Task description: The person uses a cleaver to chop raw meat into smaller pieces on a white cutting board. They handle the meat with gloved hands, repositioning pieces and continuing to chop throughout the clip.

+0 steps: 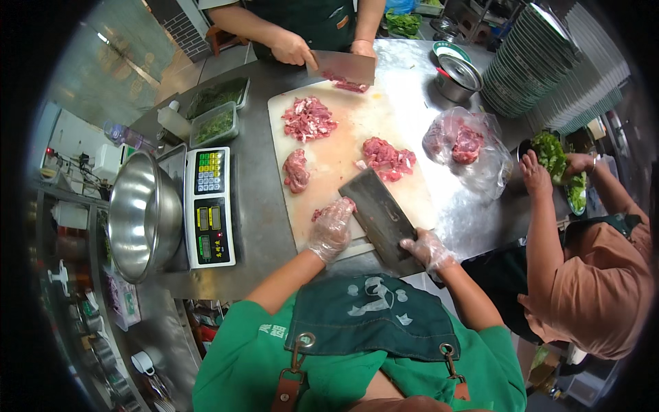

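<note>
My left hand (329, 234), in a clear plastic glove, grips a piece of raw meat (346, 204) near the front of the white cutting board (329, 170). In my right hand (430, 251), also gloved, is a broad cleaver (383, 219). Its blade lies slantwise over the board, its upper corner right beside the meat; my hand hides most of the handle. Beyond the blade sits a heap of cut meat (388, 158). A whole chunk of meat (296, 171) and a pile of sliced meat (309, 119) lie along the board's left side.
Across the board, a co-worker's hand (293, 49) holds another cleaver (345, 67) over meat. Left stand a digital scale (212, 206) and steel bowl (131, 216). At right are bagged meat (466, 141), stacked plates (530, 62) and another person's hands (538, 172) with lettuce (550, 154).
</note>
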Tool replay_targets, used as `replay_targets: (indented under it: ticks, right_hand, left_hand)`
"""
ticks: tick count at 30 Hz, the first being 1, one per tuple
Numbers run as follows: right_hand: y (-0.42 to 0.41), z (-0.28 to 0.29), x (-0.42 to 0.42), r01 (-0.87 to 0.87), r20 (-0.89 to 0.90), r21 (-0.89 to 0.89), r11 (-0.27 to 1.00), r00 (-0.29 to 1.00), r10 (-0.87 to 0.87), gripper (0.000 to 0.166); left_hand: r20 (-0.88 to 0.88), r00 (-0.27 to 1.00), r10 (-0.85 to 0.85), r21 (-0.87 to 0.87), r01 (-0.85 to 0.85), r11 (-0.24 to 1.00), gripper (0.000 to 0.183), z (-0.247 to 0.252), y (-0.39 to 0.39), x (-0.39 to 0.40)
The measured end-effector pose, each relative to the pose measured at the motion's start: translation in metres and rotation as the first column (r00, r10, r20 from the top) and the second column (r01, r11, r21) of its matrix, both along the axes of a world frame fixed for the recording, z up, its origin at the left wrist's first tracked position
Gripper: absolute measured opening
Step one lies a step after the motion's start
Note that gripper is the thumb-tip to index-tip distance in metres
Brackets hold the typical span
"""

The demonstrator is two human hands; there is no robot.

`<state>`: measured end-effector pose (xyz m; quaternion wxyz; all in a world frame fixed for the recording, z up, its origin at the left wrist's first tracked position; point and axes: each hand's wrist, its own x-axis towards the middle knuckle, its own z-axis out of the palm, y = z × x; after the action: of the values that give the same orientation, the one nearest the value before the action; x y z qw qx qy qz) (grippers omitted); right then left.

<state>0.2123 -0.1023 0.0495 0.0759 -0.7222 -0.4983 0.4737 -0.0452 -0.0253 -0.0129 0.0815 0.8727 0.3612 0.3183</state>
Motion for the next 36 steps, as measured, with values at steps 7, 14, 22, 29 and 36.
replay_targets:
  ticks: [7, 14, 22, 29, 36]
  right_hand:
    - [0.007, 0.002, -0.019, 0.008, 0.076, 0.033, 0.999, 0.997, -0.010, 0.053]
    - [-0.023, 0.007, -0.005, 0.013, -0.009, 0.041, 0.999, 1.000, -0.013, 0.050]
    - [-0.037, 0.005, -0.005, 0.089, 0.017, 0.002, 0.996, 0.996, -0.089, 0.048]
    - [-0.039, 0.017, -0.005, 0.102, -0.017, -0.009, 0.995, 0.995, -0.103, 0.049]
    - [-0.046, 0.015, 0.004, 0.001, 0.139, 0.106, 0.994, 0.990, -0.016, 0.043]
  left_hand:
    - [0.019, 1.000, -0.016, -0.002, 0.016, 1.000, 0.045, 0.003, 0.003, 0.002]
    - [-0.040, 0.997, 0.073, 0.014, -0.073, 0.997, 0.038, 0.013, -0.001, 0.000]
    - [-0.088, 0.984, 0.152, 0.043, -0.149, 0.988, 0.023, 0.016, -0.002, -0.001]
    - [0.023, 0.980, 0.196, 0.116, -0.197, 0.974, 0.016, 0.028, -0.001, 0.001]
    - [-0.057, 0.985, 0.160, 0.116, -0.153, 0.981, 0.010, 0.010, 0.020, -0.006]
